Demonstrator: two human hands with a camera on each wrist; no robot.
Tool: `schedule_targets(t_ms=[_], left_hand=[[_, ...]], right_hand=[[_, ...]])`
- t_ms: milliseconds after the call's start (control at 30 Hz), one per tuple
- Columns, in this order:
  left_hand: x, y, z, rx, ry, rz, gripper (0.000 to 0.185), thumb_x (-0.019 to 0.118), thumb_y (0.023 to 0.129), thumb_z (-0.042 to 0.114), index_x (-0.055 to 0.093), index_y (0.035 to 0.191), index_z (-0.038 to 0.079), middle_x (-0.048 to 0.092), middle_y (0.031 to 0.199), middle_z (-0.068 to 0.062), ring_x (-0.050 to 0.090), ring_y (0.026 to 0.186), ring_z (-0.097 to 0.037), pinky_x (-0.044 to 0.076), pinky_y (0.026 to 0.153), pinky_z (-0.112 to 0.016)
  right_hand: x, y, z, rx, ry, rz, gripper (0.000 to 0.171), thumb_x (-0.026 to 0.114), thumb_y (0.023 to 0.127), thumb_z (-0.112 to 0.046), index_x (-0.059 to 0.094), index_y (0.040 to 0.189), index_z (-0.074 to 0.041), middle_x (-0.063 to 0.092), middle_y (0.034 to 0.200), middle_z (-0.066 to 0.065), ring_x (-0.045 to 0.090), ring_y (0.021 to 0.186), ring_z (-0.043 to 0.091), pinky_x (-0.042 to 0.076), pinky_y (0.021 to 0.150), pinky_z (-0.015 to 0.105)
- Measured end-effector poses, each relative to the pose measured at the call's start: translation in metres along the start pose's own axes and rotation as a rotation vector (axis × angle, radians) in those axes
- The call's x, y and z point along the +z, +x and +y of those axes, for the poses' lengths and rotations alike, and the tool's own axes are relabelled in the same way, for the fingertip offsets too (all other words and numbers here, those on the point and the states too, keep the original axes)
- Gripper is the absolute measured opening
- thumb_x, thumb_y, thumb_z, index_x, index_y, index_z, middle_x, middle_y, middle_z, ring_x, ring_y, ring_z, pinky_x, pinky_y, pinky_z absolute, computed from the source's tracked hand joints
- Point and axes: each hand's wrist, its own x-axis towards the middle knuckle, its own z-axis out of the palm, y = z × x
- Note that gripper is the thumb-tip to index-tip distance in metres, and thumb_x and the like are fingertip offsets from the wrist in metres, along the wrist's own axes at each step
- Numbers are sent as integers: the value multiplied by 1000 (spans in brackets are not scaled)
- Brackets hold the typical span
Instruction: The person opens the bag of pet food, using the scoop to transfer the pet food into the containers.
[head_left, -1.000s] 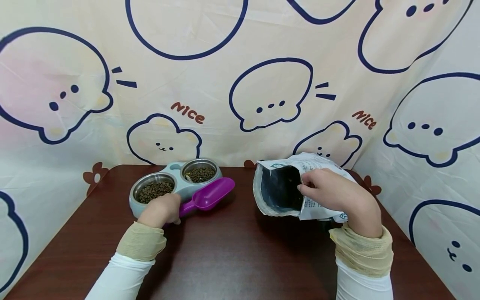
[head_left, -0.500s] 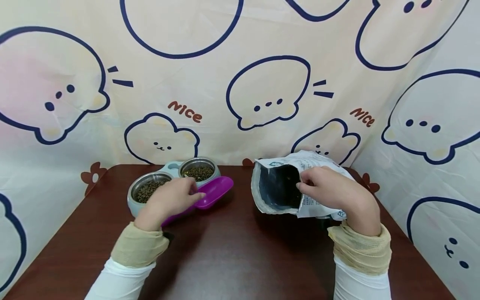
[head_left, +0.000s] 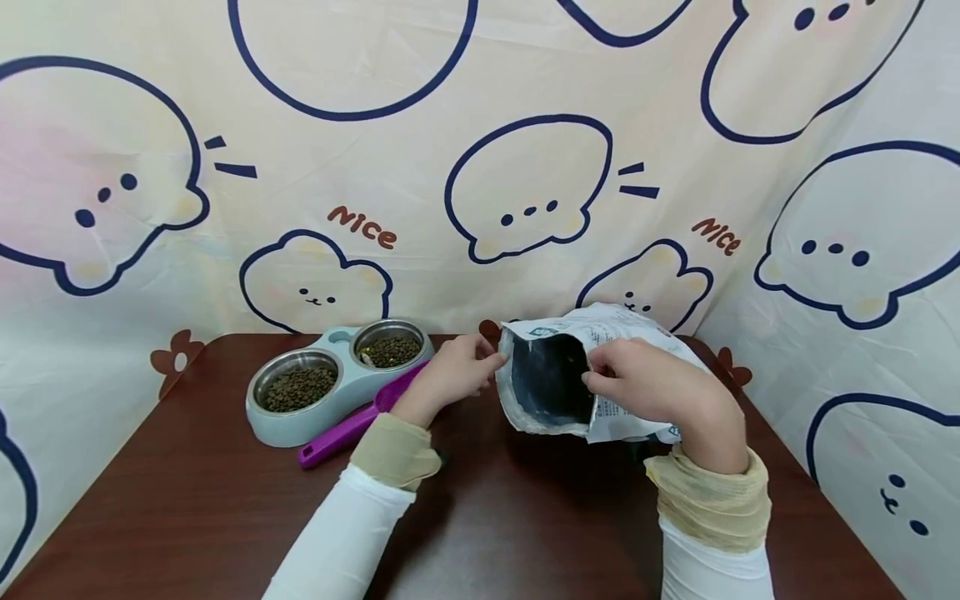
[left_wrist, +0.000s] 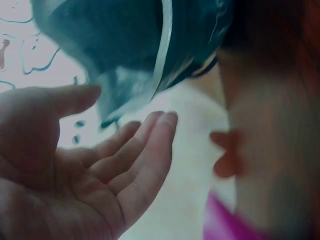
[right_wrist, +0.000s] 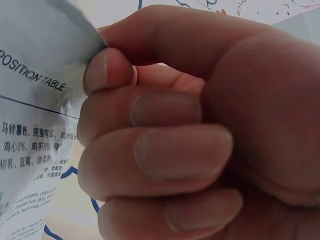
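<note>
A white pet food bag [head_left: 607, 321] lies on its side on the right, its dark mouth facing left. My right hand [head_left: 660, 383] pinches the near edge of that mouth; the right wrist view shows the bag's printed panel [right_wrist: 30, 120] between thumb and forefinger, the other fingers curled. My left hand [head_left: 450, 375] is at the mouth's far left edge. In the left wrist view its thumb and fingers are spread apart beside the bag's corner [left_wrist: 130, 95], not closed on it. A purple scoop [head_left: 341, 435] lies left of my left hand, its bowl partly hidden behind the wrist.
A pale blue double feeder [head_left: 292, 428] stands at the left, with two steel bowls of brown kibble [head_left: 300, 388]. The scoop lies along its front. Behind the brown table [head_left: 495, 525] hangs a cartoon-printed cloth [head_left: 420, 167].
My left hand has let go of the scoop's handle and moved right to the bag's mouth. The scoop stays by the feeder. My right hand keeps its pinch on the bag.
</note>
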Motion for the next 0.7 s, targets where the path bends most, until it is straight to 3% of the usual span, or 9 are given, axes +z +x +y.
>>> schedule_targets(t_ms=[100,233,467,567,700], left_hand=[[11,10,3,-52,-165,-57,36,63,111,32,68,125,0,76,109,-20,77,82,-25,68,82,-38],[19,16,2,-66,-355,-99,33,55,113,18,67,128,-9,75,114,-25,76,79,-23,69,79,-42],[19,24,1,-77,-562,-95,31,54,113,14,69,129,-7,77,105,-19,75,72,-16,69,79,-40],[20,28,5,-104,-652,-89,32,53,113,13,68,134,-6,77,110,-18,76,76,-17,68,81,-38],[22,33,15,-113,-790,-68,33,50,112,9,64,139,-6,77,104,-13,75,75,-14,68,79,-34]], right_hand=[[4,4,-6,-3,-3,-20,25,61,106,-18,68,82,-14,44,66,-3,51,65,14,42,65,29],[13,9,-16,18,-14,-59,25,60,104,-15,69,81,-12,43,65,-3,50,63,14,42,63,28],[27,13,-25,78,-32,-90,21,61,102,-14,72,85,-9,43,64,-1,48,58,16,39,57,26],[29,10,-27,93,-50,-82,21,61,102,-12,70,82,-9,45,64,0,49,57,16,38,56,26],[24,4,-30,110,-69,-58,24,61,103,-13,66,80,-10,48,65,1,50,59,16,39,57,27]])
